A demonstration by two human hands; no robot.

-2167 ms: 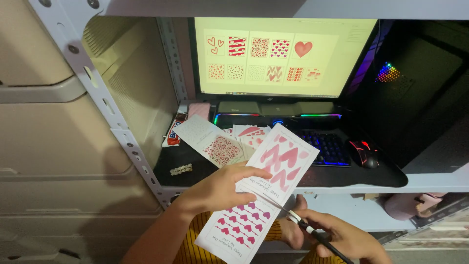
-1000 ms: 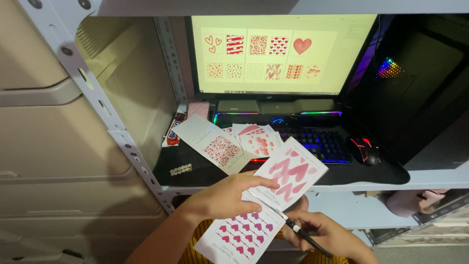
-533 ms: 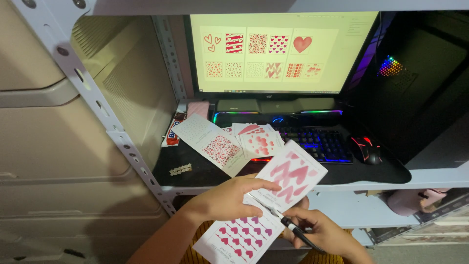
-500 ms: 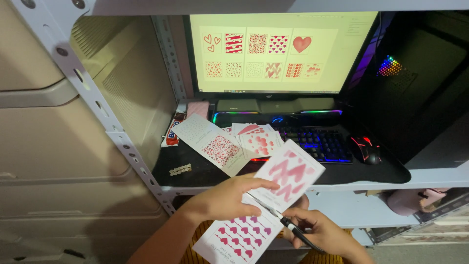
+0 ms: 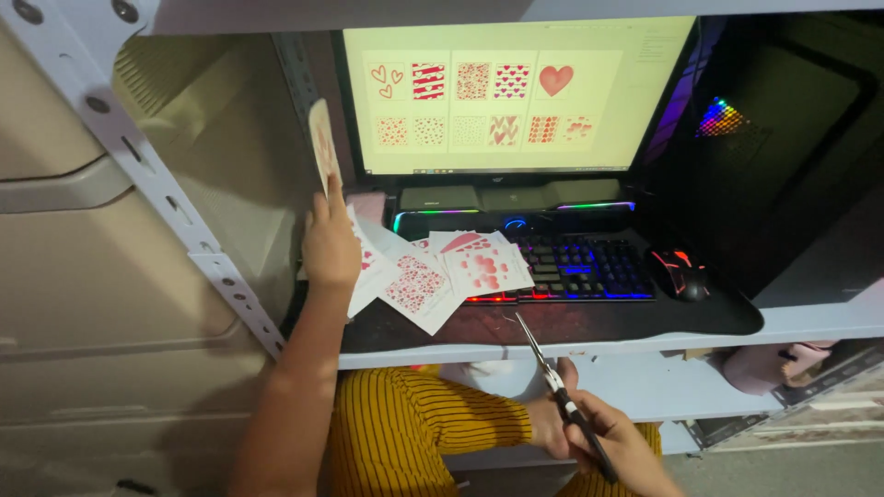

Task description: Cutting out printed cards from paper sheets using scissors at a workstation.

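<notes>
My left hand (image 5: 330,247) is raised over the left end of the desk and holds a small white card with a red pattern (image 5: 322,145) upright, seen almost edge-on. Just right of that hand lies a loose pile of cards with red and pink heart patterns (image 5: 442,271), partly on the keyboard (image 5: 575,269). My right hand (image 5: 603,440) is low, below the desk edge, and grips black-handled scissors (image 5: 552,385) whose blades point up toward the desk.
A monitor (image 5: 516,92) shows a grid of heart pattern tiles. A mouse (image 5: 680,273) sits right of the keyboard on a dark mat (image 5: 571,322). A perforated metal strut (image 5: 166,193) slants at left; a dark computer case (image 5: 783,156) stands at right.
The long heart-patterned sheet held by both hands is gone from view. My left hand has risen to the desk with a small card. My right hand with the scissors stays low.
</notes>
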